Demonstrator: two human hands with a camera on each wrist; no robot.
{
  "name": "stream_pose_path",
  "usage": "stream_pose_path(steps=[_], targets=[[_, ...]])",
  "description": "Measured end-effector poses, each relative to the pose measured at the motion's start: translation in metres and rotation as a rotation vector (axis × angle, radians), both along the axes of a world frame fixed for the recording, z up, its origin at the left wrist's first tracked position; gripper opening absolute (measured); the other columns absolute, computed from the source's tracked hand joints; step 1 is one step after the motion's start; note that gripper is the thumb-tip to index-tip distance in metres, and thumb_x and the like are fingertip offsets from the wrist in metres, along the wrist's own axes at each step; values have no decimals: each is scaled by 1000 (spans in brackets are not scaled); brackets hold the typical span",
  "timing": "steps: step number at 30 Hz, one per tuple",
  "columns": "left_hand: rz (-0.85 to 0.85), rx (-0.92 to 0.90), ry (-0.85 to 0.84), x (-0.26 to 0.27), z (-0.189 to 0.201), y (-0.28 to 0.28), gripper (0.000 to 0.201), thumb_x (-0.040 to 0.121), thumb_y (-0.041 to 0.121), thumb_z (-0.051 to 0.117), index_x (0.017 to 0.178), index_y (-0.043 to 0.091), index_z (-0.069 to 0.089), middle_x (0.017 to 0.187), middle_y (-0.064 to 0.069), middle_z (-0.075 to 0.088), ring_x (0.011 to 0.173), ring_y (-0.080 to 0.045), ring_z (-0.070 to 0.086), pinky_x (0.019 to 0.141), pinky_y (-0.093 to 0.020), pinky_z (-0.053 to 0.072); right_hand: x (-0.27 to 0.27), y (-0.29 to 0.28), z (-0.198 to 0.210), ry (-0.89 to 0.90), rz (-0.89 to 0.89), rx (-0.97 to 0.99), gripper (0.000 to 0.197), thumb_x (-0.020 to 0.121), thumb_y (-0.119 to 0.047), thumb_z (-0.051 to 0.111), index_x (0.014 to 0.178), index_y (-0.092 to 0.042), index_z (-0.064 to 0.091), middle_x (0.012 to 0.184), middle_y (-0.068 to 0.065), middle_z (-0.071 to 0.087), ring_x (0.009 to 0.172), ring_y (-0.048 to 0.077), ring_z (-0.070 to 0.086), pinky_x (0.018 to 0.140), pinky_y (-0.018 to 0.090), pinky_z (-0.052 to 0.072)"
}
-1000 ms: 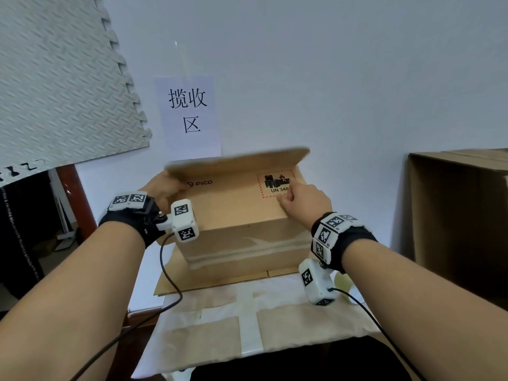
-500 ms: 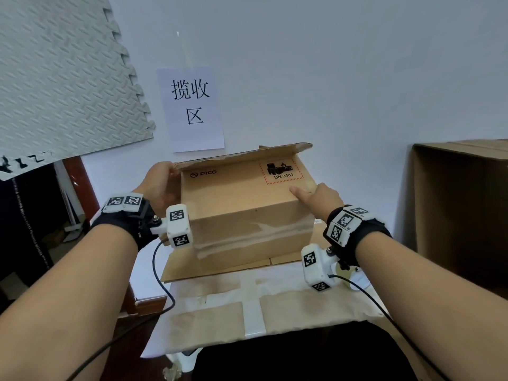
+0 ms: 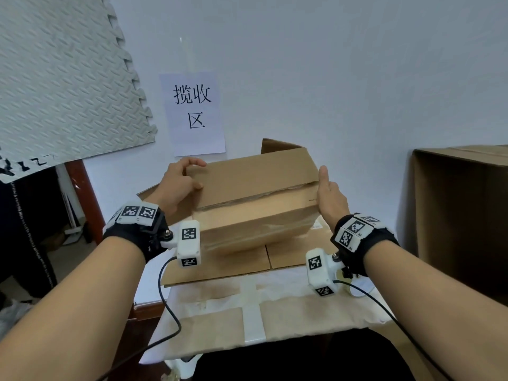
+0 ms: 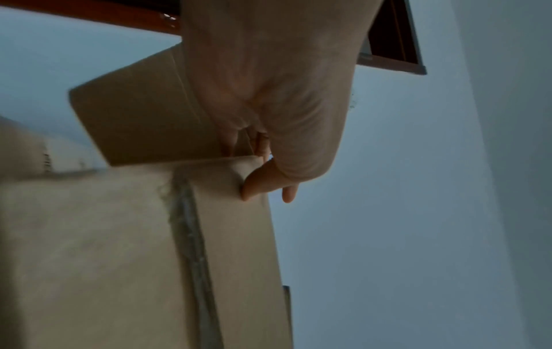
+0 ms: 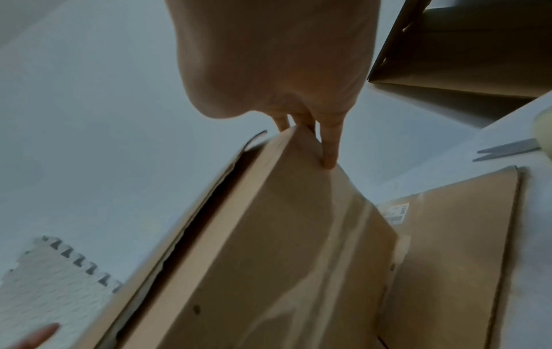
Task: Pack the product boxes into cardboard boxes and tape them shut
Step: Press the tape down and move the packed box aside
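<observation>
cardboard box (image 3: 255, 204) lifted, tilted over flattened cardboard (image 3: 220, 266) on counter | left hand (image 3: 176, 188) grip curled on left flap edge | right hand (image 3: 331, 195) flat against right end, fingers straight | advice: press flaps level before taping

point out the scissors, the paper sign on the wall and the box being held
scissors (image 5: 507, 150): right wrist view, on the metal blades.
paper sign (image 3: 193, 114): head view, sheet middle.
cardboard box (image 3: 255, 185): head view, on its top flap.
</observation>
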State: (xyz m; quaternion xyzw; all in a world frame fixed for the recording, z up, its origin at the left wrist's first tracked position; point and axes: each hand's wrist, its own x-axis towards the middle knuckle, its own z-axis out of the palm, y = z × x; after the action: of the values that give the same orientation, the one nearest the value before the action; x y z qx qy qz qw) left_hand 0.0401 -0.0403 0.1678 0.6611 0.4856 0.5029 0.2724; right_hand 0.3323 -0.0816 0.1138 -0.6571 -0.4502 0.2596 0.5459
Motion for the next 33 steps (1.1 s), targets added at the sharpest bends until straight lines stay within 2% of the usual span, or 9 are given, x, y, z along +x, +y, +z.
stream_pose_path(steps=[2,5,9,14,18,21,25,30,33], targets=[[1,79,28,0,3,1,49,79,-10,56,94,37,60,119,-6,41,100,-20,49,69,-28,51,3,3,-1,49,-7,41,76,91,-65,29,146,-13,26,141,14,43,128,31,43,103,41,33],[48,159,219,-4,-6,4,55,77,-2,67,101,46,55,106,-1,41,107,-24,46,90,-36,46,6,8,-6,-30,15,0,65,93,-47,47,145,-13,27,139,13,47,124,31,47,100,37,37],[114,118,489,0,-44,8,44,80,8,70,117,29,59,105,-5,41,103,-20,43,94,-30,38,4,16,-21,-193,95,-203,49,92,-30,55,132,-5,45,131,15,54,119,31,51,100,38,42],[190,11,742,-2,-96,20,24,83,17,69,106,18,63,109,-6,49,112,-25,43,94,-33,38,-3,8,-33,-203,213,-252,38,96,-14,46,131,0,43,122,12,51,115,29,48,95,32,38],[269,-13,1023,1,-87,23,30,86,35,64,112,22,60,120,-4,52,116,-26,44,94,-36,36,-10,16,-38,-300,77,-211,38,90,-10,46,127,-3,44,130,15,45,120,36,45,101,41,39],[286,-32,1250,14,-72,24,32,87,45,60,113,26,60,127,-2,51,125,-27,37,101,-41,29,-14,23,-38,-361,-42,-48,28,83,0,40,108,-5,53,124,16,43,116,33,43,101,42,38],[126,-98,1288,29,-66,35,47,85,55,59,119,22,57,123,0,57,122,-22,44,101,-38,31,-26,29,-30,-397,109,122,29,81,5,41,90,-11,63,112,9,57,108,25,51,97,34,40],[-13,-262,1221,31,-66,47,50,80,60,61,116,24,58,111,4,61,107,-18,55,84,-29,41,-44,52,-32,-579,382,64,36,94,-5,36,111,-16,66,124,1,61,115,16,53,97,21,37],[-13,-271,1126,27,-77,49,43,80,58,64,109,26,63,102,5,64,92,-13,55,81,-27,42,-49,69,-34,-759,419,48,38,96,-9,38,130,-16,55,140,4,50,129,21,45,108,28,32]])
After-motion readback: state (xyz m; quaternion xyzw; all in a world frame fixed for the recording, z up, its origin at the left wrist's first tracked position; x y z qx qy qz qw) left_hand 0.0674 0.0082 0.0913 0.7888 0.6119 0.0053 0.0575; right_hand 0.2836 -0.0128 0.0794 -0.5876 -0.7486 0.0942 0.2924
